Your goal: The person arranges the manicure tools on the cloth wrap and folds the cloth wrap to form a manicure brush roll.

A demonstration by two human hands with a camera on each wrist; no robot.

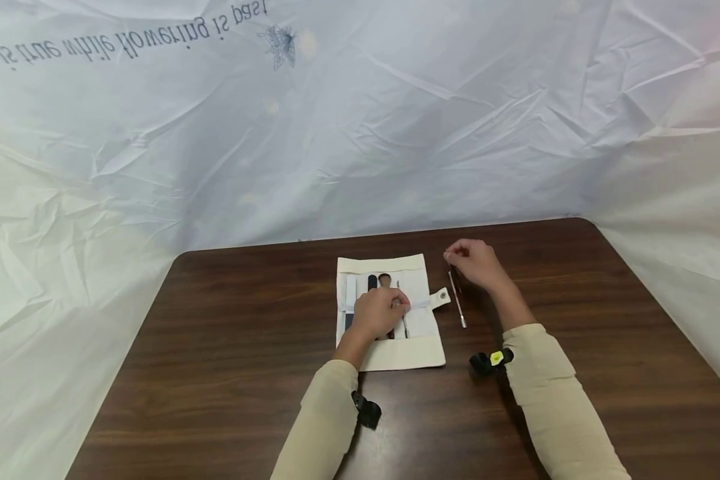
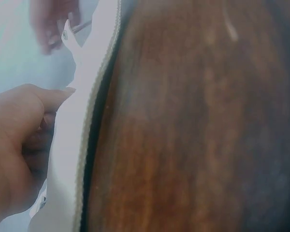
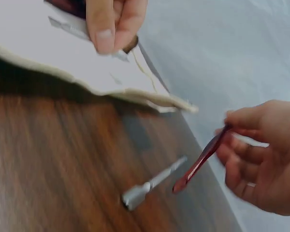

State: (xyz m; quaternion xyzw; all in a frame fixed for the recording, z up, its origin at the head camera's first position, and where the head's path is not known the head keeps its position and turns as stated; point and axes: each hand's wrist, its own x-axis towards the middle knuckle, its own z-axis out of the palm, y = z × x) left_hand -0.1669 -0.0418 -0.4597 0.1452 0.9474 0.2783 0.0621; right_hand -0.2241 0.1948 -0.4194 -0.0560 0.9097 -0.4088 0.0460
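Note:
A cream fabric tool pouch (image 1: pixel 402 361) lies unfolded on the table, with several slim tools in its pocket strip. Among them are a brush (image 1: pixel 385 279) and a thin silver tool (image 3: pixel 70 28). My left hand (image 1: pixel 381 311) is over the pouch, thumb and fingers curled at the pocket edge beside the silver tool; they appear to pinch the fabric. To the right of the pouch, my right hand (image 1: pixel 473 261) holds a slim dark red tool (image 3: pixel 203 157) between thumb and fingertips. Its lower end hangs above the table. A silver double-ended cuticle pusher (image 1: pixel 458 300) lies below that hand.
A snap tab (image 1: pixel 440 298) sticks out from the pouch's right side. The dark wooden table (image 1: pixel 246 320) ends at a white sheet (image 1: pixel 366 133) behind it. Black wrist cameras sit on the left sleeve (image 1: pixel 330 413) and right sleeve (image 1: pixel 558 393).

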